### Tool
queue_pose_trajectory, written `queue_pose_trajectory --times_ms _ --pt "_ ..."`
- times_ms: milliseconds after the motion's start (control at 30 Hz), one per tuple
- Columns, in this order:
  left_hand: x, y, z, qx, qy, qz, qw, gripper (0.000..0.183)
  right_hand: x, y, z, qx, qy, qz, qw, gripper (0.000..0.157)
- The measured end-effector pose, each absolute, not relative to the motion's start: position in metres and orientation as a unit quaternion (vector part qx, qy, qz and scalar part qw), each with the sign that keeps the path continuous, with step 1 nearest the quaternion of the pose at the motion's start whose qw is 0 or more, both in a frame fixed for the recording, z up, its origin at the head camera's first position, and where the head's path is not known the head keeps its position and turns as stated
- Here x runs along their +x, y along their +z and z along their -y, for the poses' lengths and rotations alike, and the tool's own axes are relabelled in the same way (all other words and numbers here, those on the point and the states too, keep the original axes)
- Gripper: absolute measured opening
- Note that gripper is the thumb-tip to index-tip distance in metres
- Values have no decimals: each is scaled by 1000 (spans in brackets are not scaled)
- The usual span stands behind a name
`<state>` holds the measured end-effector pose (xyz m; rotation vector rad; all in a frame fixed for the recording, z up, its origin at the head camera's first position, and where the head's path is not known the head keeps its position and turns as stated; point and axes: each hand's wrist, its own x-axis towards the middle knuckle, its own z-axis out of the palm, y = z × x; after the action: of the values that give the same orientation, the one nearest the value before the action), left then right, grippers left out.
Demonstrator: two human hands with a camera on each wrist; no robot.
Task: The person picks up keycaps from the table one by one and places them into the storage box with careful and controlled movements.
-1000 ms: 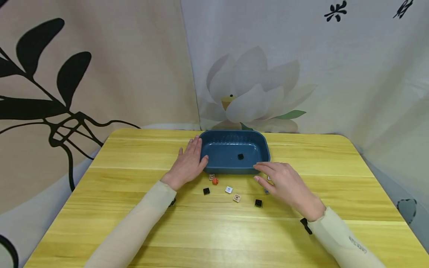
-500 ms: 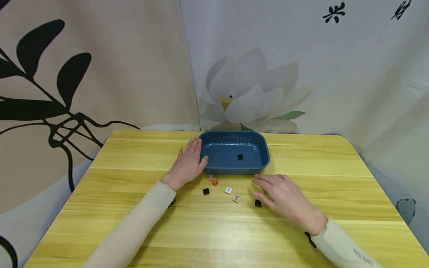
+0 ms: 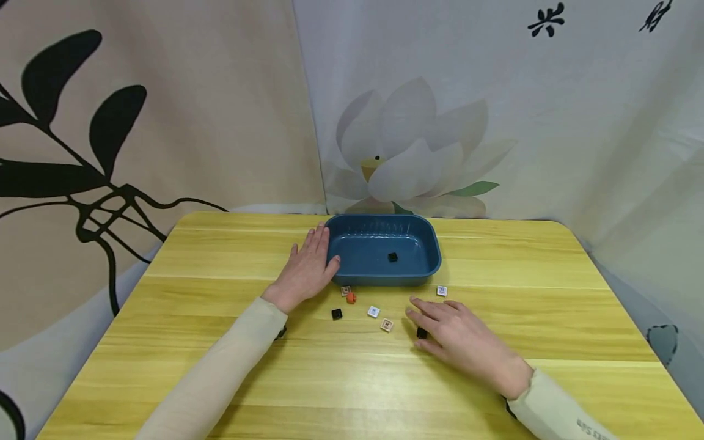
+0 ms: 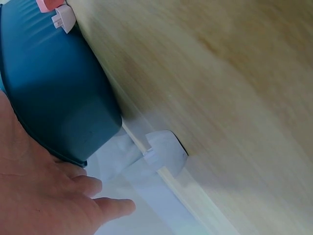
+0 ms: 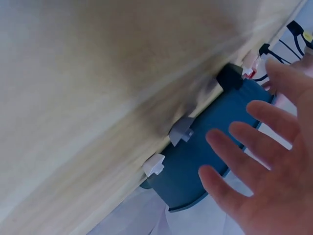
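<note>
My left hand [image 3: 305, 269] lies with straight fingers along the left side of a blue tray [image 3: 379, 281]. Inside the tray is one black keycap [image 3: 393, 257]. My right hand [image 3: 467, 342] hovers low over the table, fingers spread, around a second black keycap [image 3: 421, 333]. In the right wrist view, that black keycap [image 5: 230, 77] sits apart from the fingers, near a grey-blue keycap [image 5: 181, 131] and a white keycap [image 5: 154, 165]. The right hand hides the grey-blue one in the head view.
In front of the tray lie a pinkish keycap [image 3: 345, 291], an orange keycap [image 3: 351, 298], a black keycap [image 3: 337, 314], a white keycap [image 3: 373, 311] and a beige keycap [image 3: 387, 325]. Another white keycap [image 3: 442, 291] lies by the tray's right corner. Printed cloth [image 3: 220, 122] hangs behind the table.
My right hand has come down from the tray's front right corner toward me, over the black keycap, uncovering the white keycap behind it. The left hand stays at the tray.
</note>
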<state>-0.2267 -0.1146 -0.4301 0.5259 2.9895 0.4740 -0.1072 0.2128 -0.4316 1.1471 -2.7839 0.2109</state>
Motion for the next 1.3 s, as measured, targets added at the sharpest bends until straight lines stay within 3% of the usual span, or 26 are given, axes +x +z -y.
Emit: queue_pose_trajectory --times_ms 300,667,1000,1300 --pt "-227 -430 115 170 150 -973 37 76 -102 -437 -210 398 64 913 52 44" --pt "-228 -432 115 165 153 -974 39 76 -101 -436 -205 396 84 913 56 14" --pt "-228 -433 115 165 156 -973 34 75 -101 -434 -203 386 95 917 43 12" --pt "-229 -435 115 165 160 -973 34 75 -109 -428 -203 384 122 912 71 13"
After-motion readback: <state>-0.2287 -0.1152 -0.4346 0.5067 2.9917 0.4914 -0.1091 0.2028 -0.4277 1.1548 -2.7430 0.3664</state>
